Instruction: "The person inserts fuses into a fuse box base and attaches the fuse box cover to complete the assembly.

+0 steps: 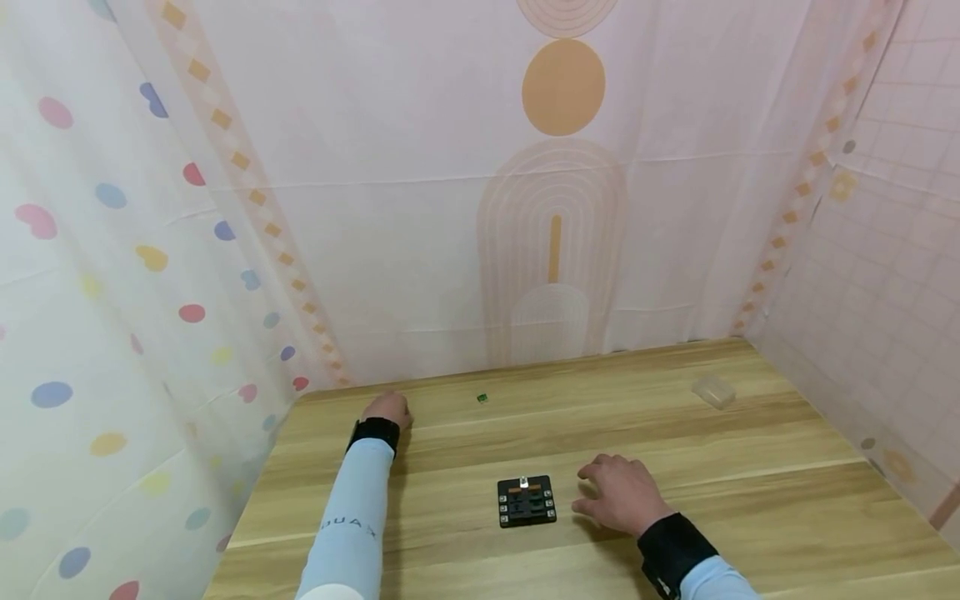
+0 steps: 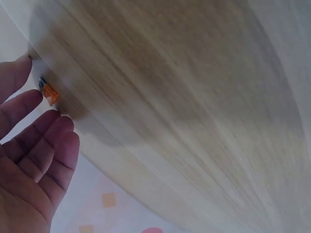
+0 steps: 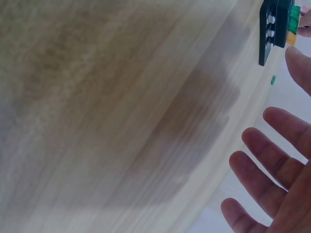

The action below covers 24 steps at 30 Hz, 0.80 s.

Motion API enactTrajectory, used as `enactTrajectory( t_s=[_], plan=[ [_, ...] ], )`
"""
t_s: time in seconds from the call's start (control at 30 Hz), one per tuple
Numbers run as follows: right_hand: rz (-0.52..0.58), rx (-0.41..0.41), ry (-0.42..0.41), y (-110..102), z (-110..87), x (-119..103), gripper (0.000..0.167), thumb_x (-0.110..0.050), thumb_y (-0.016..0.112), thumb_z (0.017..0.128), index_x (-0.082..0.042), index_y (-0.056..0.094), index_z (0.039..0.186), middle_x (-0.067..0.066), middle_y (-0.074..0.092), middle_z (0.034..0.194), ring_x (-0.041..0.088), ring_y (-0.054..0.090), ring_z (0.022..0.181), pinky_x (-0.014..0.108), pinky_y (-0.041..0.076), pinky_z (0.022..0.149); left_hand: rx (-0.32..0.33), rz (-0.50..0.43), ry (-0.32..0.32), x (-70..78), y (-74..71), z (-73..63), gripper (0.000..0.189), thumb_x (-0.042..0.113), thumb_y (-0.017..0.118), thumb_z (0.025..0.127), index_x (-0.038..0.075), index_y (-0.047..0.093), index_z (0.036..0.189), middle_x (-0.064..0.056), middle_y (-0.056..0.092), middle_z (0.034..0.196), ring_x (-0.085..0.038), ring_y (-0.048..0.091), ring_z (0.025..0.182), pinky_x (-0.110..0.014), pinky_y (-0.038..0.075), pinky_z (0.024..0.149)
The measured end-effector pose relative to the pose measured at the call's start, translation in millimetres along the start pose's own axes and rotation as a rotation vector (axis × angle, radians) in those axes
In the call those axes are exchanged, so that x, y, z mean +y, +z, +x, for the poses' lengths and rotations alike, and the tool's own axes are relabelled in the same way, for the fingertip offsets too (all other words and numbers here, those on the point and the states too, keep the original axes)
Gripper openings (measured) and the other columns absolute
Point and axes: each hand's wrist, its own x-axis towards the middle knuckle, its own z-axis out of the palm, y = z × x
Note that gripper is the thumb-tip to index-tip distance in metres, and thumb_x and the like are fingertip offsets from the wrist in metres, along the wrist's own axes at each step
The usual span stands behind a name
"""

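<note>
An orange blade fuse (image 2: 49, 92) lies on the table in the left wrist view, right at the thumb and fingertips of my left hand (image 2: 36, 145). In the head view this hand (image 1: 387, 408) reaches to the far left of the table and hides the fuse. My right hand (image 1: 621, 493) hovers with spread fingers just right of a black fuse block (image 1: 527, 502); nothing is in its grasp. Green and orange fuses sit in the block, seen edge-on in the right wrist view (image 3: 276, 24). A green blade fuse (image 1: 482, 398) lies farther back.
A translucent plastic box (image 1: 714, 392) stands at the back right of the wooden table (image 1: 637, 417). A patterned curtain (image 1: 420, 250) hangs along the far edge, with more cloth on the left and right sides.
</note>
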Motion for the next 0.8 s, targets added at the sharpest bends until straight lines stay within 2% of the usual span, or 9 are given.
enactTrajectory(
  t_s=[0.17, 0.4, 0.5, 0.67, 0.8],
  plan=[
    [0.0, -0.002, 0.004, -0.6, -0.6, 0.0, 0.044, -0.039, 0.083, 0.078, -0.008, 0.073, 0.108, 0.01, 0.068, 0.107, 0.033, 0.062, 0.102, 0.057, 0.046, 0.088, 0.008, -0.01, 0.024, -3.8, 5.7, 7.6, 0.01, 0.002, 0.066, 0.088, 0.001, 0.07, 0.078, -0.012, 0.068, 0.083, -0.028, 0.064, 0.079, -0.045, 0.053, 0.077],
    [0.001, -0.009, 0.006, -0.7, -0.8, 0.5, 0.044, -0.039, 0.082, 0.079, -0.008, 0.073, 0.108, 0.01, 0.068, 0.108, 0.034, 0.062, 0.103, 0.057, 0.046, 0.088, 0.006, -0.017, 0.026, 0.1, 4.2, 8.0, 0.016, -0.006, 0.066, 0.083, 0.005, 0.065, 0.071, -0.006, 0.066, 0.076, -0.022, 0.058, 0.072, -0.041, 0.052, 0.073],
    [-0.001, -0.013, 0.012, -0.7, -0.3, 0.7, 0.044, -0.04, 0.082, 0.079, -0.008, 0.073, 0.109, 0.01, 0.068, 0.109, 0.033, 0.062, 0.104, 0.057, 0.046, 0.088, 0.018, -0.007, 0.046, 2.4, 2.4, 7.7, 0.016, -0.007, 0.068, 0.081, 0.005, 0.067, 0.071, -0.008, 0.067, 0.078, -0.024, 0.061, 0.075, -0.041, 0.053, 0.075],
    [0.0, -0.021, 0.02, -1.2, 0.5, 0.0, 0.044, -0.04, 0.081, 0.08, -0.009, 0.073, 0.109, 0.009, 0.068, 0.109, 0.033, 0.062, 0.104, 0.057, 0.046, 0.089, 0.018, 0.006, 0.054, 1.3, 3.9, 9.2, 0.013, -0.008, 0.068, 0.083, 0.004, 0.072, 0.081, -0.011, 0.07, 0.087, -0.029, 0.065, 0.085, -0.043, 0.053, 0.08],
    [0.005, -0.021, 0.022, -1.5, 0.8, -1.1, 0.044, -0.04, 0.082, 0.079, -0.009, 0.073, 0.109, 0.009, 0.068, 0.109, 0.033, 0.062, 0.104, 0.056, 0.046, 0.089, 0.024, -0.006, 0.022, -1.6, 5.5, 10.0, 0.01, -0.005, 0.065, 0.086, 0.002, 0.072, 0.085, -0.013, 0.07, 0.09, -0.031, 0.065, 0.087, -0.044, 0.053, 0.081]
  ],
)
